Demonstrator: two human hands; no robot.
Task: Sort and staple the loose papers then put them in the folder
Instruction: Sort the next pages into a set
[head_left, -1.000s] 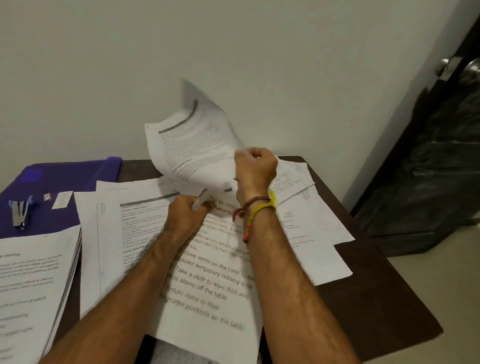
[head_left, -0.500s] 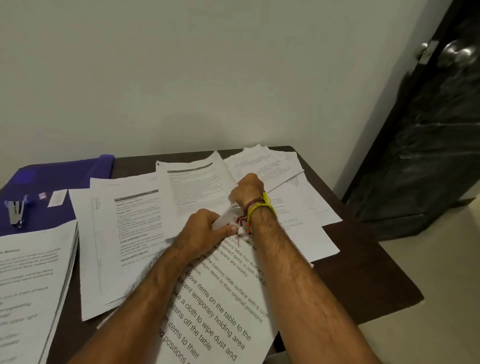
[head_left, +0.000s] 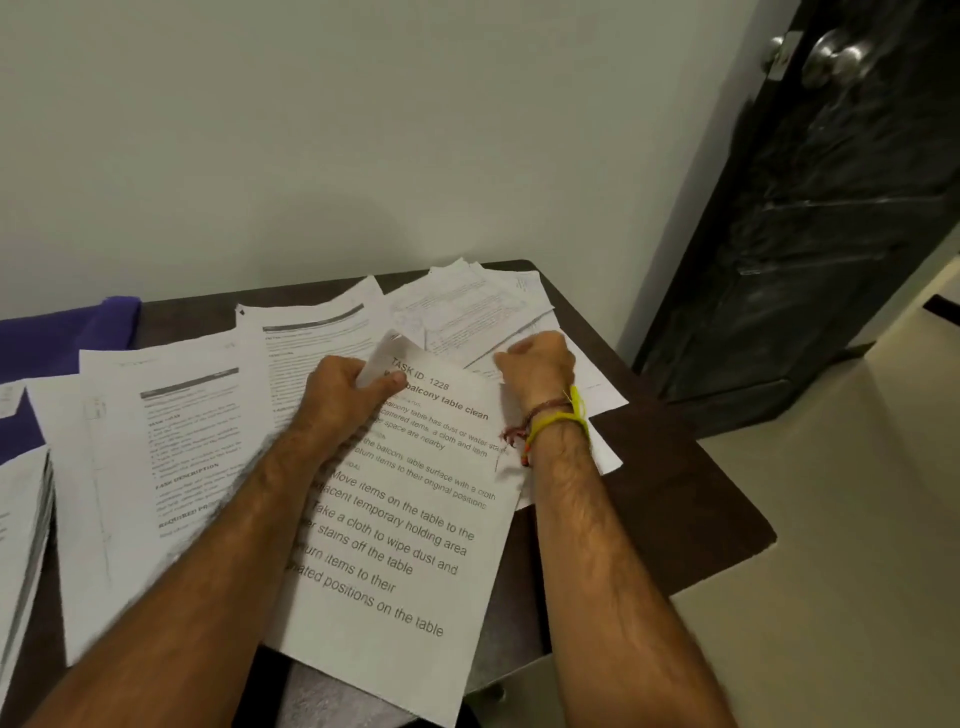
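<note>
Left grip (head_left: 343, 395) pinching top sheet's (head_left: 400, 519) curled corner, right grip (head_left: 537, 358) clenched, resting on loose papers (head_left: 467, 312)

White printed paper sheets (head_left: 410, 525) showing black text; flat purple plastic folder (head_left: 57, 332); dark brown wooden table (head_left: 675, 499); yellow and red thread wristbands (head_left: 556, 421); black door (head_left: 831, 208).

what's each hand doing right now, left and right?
Left hand: fingers pinch the curled top corner of the large-print sheet.
Right hand: fingers curled, on the loose papers; whether it grips one cannot be told.
</note>
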